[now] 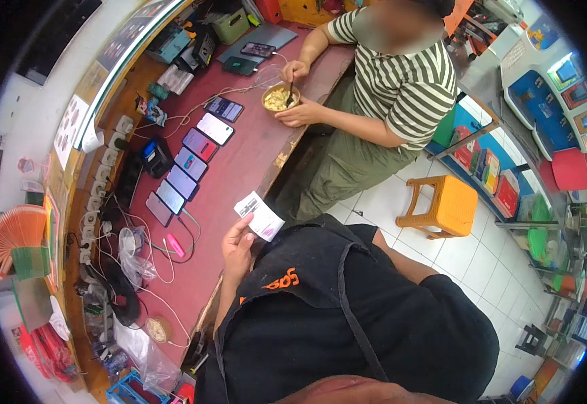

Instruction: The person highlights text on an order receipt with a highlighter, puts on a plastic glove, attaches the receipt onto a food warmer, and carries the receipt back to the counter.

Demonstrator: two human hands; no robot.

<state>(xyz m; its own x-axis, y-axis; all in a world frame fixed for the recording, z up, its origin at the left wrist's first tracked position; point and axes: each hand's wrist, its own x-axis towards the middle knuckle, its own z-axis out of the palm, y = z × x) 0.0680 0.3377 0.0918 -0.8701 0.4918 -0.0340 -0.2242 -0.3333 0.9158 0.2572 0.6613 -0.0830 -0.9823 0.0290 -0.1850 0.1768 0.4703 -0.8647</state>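
Note:
My left hand (238, 244) is closed on a small white printed slip (260, 217) with black markings and a pink patch, gripping its left edge between thumb and fingers. It is near the front edge of the red-topped table (233, 168), in front of my black apron (307, 283). To the left on the table lies a row of several smartphones (194, 163), some with lit screens. A pink stick-shaped item (175, 246) and a green-ended cable (189, 232) lie nearer to the hand. My right forearm runs behind the apron, and its hand is out of sight.
Across the table corner sits another person (401, 87) in a striped shirt, holding a food bowl (281, 98) and a utensil. A yellow stool (438, 207) stands on the tiled floor. White cables, chargers (108, 158) and a dark device (155, 157) line the table's back.

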